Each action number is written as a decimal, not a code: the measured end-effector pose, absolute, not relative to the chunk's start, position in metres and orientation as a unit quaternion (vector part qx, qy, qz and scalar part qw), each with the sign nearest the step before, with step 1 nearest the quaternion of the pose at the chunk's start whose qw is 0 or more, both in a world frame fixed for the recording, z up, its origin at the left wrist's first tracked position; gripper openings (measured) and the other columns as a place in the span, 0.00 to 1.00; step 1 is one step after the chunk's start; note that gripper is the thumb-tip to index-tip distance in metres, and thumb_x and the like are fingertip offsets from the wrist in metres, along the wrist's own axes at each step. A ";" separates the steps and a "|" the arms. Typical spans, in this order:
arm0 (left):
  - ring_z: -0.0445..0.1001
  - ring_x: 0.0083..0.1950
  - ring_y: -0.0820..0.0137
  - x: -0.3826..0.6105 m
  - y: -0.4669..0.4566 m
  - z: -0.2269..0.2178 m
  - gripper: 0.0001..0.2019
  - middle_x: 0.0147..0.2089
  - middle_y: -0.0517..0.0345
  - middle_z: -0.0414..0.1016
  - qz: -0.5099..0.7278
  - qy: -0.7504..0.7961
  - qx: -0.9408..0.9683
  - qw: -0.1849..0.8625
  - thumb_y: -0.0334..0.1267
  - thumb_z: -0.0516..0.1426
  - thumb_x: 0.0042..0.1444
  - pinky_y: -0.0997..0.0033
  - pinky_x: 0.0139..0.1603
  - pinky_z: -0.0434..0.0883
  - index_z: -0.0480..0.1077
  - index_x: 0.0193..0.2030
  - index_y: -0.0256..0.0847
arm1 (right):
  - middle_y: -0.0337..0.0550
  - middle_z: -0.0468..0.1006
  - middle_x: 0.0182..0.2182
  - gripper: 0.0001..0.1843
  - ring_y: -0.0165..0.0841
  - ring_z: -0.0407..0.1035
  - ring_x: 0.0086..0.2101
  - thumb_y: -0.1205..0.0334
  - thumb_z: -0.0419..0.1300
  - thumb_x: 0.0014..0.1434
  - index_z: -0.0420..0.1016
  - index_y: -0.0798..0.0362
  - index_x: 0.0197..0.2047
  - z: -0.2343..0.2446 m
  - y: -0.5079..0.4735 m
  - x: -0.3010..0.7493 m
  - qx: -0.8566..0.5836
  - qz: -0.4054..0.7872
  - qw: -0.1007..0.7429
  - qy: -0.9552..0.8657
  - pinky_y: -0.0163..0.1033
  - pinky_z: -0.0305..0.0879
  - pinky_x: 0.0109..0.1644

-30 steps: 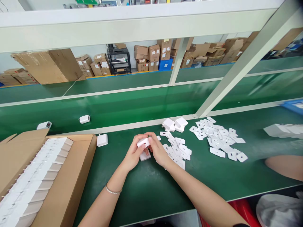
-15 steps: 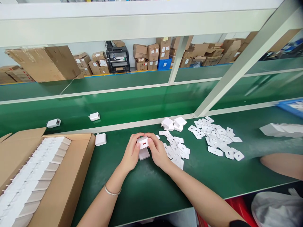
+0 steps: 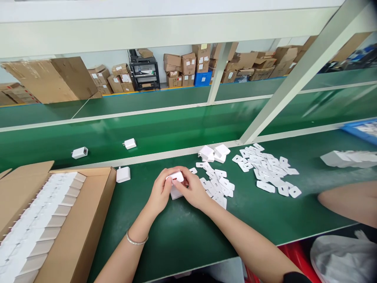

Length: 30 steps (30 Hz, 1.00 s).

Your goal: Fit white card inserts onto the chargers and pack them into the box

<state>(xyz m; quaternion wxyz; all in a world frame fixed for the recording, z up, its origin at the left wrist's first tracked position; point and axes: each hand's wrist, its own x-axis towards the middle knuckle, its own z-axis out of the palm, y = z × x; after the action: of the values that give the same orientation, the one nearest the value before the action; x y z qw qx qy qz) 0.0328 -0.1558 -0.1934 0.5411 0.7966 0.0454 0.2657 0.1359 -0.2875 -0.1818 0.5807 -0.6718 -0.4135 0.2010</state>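
Both of my hands are closed around a white charger [image 3: 178, 175], its face with a dark port slot turned up towards me. My left hand [image 3: 159, 192] grips its left side. On the other side my right hand [image 3: 193, 189] holds it, the thumb pressed on the face by the slot. Under the hands, another white charger block [image 3: 175, 193] shows in part on the green table [image 3: 182, 243]. Just right of my right hand lies a loose pile of flat white slotted plates [image 3: 218, 184], with several white chargers [image 3: 206, 152] behind it.
A cardboard box [image 3: 98, 212] with rows of white chargers stands left, a single charger [image 3: 123, 174] beside it. Two chargers [image 3: 79, 152] lie on the green belt [image 3: 165, 129] behind. More plates [image 3: 268, 167] are to the right, near another person's arm [image 3: 347, 200]. A slanted post [image 3: 282, 90] rises there.
My right thumb has moved left onto the face of the held charger, which has tipped slightly. The two chargers on the belt behind have shifted right. The view has moved slightly.
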 end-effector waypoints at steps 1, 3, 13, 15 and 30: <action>0.72 0.56 0.63 0.033 -0.156 -0.193 0.19 0.57 0.48 0.73 0.266 0.049 0.794 0.545 0.47 0.45 0.74 0.63 0.57 0.68 0.71 0.59 0.44 | 0.43 0.75 0.39 0.23 0.32 0.66 0.34 0.45 0.53 0.70 0.72 0.51 0.58 -0.182 -0.288 0.136 -0.669 0.194 0.584 -0.417 0.38 0.62 0.38; 0.72 0.57 0.61 0.032 -0.156 -0.193 0.19 0.58 0.47 0.73 0.264 0.058 0.791 0.550 0.47 0.45 0.74 0.63 0.55 0.69 0.71 0.59 0.43 | 0.43 0.74 0.36 0.26 0.33 0.66 0.34 0.44 0.43 0.74 0.73 0.50 0.59 -0.184 -0.289 0.137 -0.655 0.184 0.601 -0.419 0.39 0.62 0.39; 0.71 0.54 0.61 0.031 -0.157 -0.189 0.21 0.57 0.48 0.74 0.261 0.045 0.811 0.521 0.49 0.45 0.74 0.62 0.54 0.67 0.72 0.60 0.45 | 0.42 0.74 0.33 0.30 0.33 0.66 0.33 0.40 0.41 0.74 0.73 0.50 0.57 -0.185 -0.289 0.138 -0.652 0.193 0.608 -0.411 0.40 0.62 0.39; 0.70 0.51 0.62 0.031 -0.156 -0.188 0.21 0.54 0.49 0.74 0.255 0.031 0.821 0.510 0.49 0.45 0.74 0.62 0.52 0.67 0.72 0.62 0.45 | 0.43 0.75 0.38 0.25 0.33 0.67 0.35 0.40 0.48 0.72 0.73 0.51 0.54 -0.183 -0.289 0.138 -0.649 0.218 0.608 -0.402 0.40 0.62 0.40; 0.71 0.53 0.62 0.016 -0.121 -0.165 0.29 0.55 0.49 0.72 0.088 0.015 0.845 0.528 0.46 0.57 0.67 0.57 0.59 0.69 0.58 0.74 0.53 | 0.43 0.73 0.46 0.20 0.33 0.65 0.41 0.47 0.57 0.69 0.70 0.48 0.57 -0.179 -0.289 0.155 -0.611 0.282 0.554 -0.491 0.39 0.63 0.46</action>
<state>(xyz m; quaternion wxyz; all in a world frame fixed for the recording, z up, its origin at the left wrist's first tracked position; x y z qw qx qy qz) 0.0159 -0.1214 -0.1653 0.5279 0.8446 0.0146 0.0882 0.1548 -0.2885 -0.1789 0.5537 -0.6105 -0.4911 0.2819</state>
